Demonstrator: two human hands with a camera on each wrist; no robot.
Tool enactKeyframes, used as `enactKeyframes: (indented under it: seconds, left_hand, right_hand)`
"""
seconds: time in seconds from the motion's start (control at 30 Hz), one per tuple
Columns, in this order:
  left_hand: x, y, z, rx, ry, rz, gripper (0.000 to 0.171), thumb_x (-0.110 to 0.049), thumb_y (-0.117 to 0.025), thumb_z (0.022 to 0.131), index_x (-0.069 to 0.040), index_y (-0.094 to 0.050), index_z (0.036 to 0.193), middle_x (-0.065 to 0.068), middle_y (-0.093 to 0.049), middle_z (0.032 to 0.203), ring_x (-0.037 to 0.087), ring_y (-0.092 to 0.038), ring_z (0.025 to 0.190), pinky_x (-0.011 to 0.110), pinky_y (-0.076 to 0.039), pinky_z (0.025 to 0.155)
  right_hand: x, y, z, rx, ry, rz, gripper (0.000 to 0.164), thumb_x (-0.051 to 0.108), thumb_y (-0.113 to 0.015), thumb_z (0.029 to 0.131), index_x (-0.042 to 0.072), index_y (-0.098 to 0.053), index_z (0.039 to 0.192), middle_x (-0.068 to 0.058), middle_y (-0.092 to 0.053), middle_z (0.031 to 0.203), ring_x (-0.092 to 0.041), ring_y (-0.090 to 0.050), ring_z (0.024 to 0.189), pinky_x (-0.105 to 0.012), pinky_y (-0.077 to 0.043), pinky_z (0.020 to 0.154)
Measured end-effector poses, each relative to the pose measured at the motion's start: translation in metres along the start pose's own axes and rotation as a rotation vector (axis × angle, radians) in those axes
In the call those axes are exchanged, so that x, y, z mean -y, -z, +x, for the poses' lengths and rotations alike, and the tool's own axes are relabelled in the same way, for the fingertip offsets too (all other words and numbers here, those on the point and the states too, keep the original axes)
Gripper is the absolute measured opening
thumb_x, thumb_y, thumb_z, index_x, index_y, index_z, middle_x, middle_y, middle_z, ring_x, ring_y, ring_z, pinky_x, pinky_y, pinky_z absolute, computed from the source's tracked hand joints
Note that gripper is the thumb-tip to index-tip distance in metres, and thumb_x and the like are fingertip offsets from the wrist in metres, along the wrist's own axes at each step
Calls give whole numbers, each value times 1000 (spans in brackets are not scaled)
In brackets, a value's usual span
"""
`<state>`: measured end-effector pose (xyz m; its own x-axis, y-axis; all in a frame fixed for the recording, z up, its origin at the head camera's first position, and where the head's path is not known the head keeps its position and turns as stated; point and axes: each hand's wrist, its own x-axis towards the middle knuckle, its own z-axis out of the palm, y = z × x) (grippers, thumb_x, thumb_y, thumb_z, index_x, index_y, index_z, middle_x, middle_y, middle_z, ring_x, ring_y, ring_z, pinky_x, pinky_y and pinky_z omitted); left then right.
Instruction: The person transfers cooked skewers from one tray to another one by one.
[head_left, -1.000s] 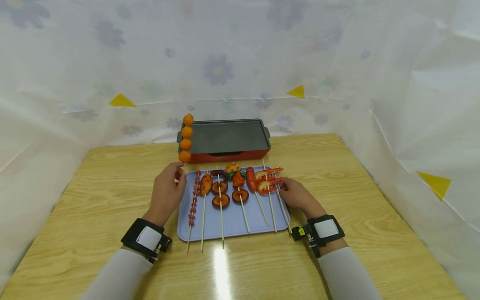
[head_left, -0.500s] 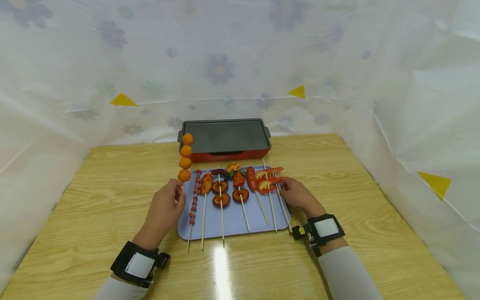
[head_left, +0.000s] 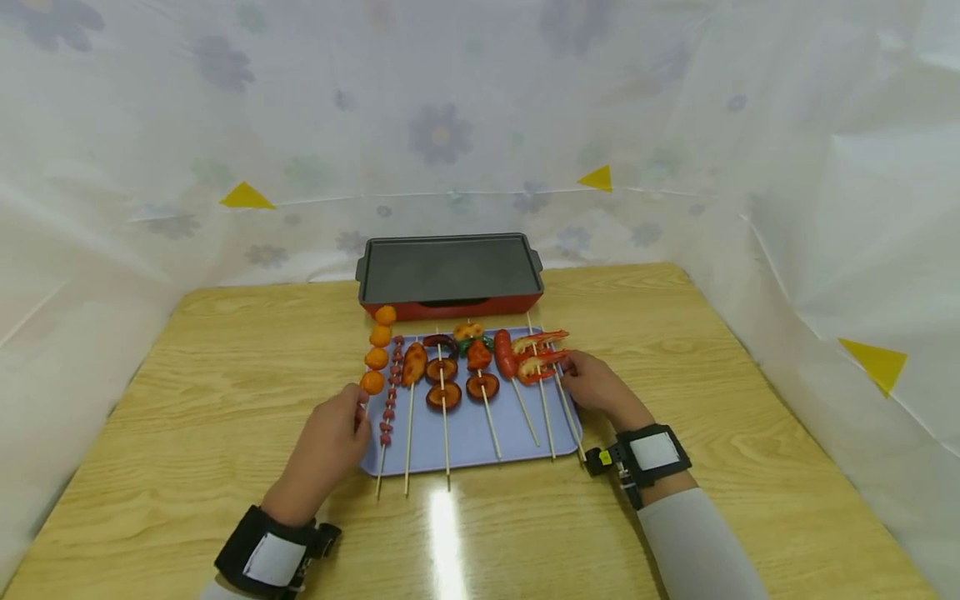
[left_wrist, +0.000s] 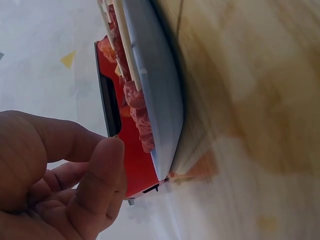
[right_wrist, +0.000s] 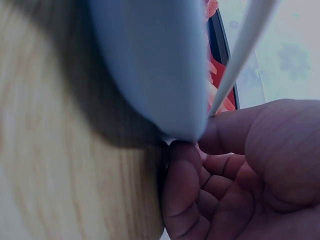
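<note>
My left hand (head_left: 327, 446) pinches the stick of a skewer of orange balls (head_left: 377, 358) between thumb and finger, over the left edge of the lavender tray (head_left: 465, 429). In the left wrist view the thumb and fingertip (left_wrist: 111, 155) meet, with the balls out of sight. On the tray lie several skewers: small red meat pieces (head_left: 387, 414), a chicken wing (head_left: 413, 365), mushroom slices (head_left: 444, 397), mixed pieces with a mushroom (head_left: 482, 387), a sausage (head_left: 505, 354) and shrimp (head_left: 540, 367). My right hand (head_left: 600, 389) grips the tray's right rim, thumb above and fingers below.
Behind the tray stands a red grill with a dark flat plate (head_left: 450, 268). Both stand on a wood-grain table (head_left: 247, 358). Pale flowered sheeting (head_left: 480, 108) encloses the back and sides, with yellow triangles (head_left: 247, 197) on it.
My left hand has come down and toward me with the orange-ball skewer, from in front of the grill to the tray's left edge. The right hand keeps its place on the rim.
</note>
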<state>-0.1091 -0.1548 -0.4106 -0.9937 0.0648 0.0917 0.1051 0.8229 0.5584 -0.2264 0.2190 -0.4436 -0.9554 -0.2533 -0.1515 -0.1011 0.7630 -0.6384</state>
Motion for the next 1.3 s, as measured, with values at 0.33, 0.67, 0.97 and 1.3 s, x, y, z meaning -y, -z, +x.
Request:
enactKeyframes:
  seconds: [0.33,0.67,0.97,1.3]
  left_hand:
    - [3,-4,-1,68,39,-19,19,3,-60,88,8,-57,105,6,-53,73,17,-49,60,30,-42,51]
    - [4,-3,2,142,106,27,23,0,-61,89,11,-59,109,7,-55,77,18,-51,63,31,-44,52]
    - [4,-5,5,138,91,28,16,1,-63,85,8,-63,99,7,-55,73,19,-51,62,31,-43,52]
    - [4,-6,3,133,106,21,15,0,-67,82,4,-62,95,5,-51,70,19,-48,62,31,-38,52]
  right_hand:
    - [0,0,0,3,-2,18,4,5,-50,94,2,-50,92,-7,-46,76,-20,-47,64,-31,-37,54]
    - [-1,-1,1,-6,3,10,4,6,-51,93,2,-52,91,-7,-48,76,-21,-48,66,-31,-38,56]
    - [-1,0,1,-5,-6,5,4,5,-50,93,3,-51,91,-7,-47,76,-21,-48,65,-31,-37,55]
    - [1,0,0,19,-20,50,5,5,-49,96,1,-51,95,-7,-45,74,-18,-46,60,-30,-37,52]
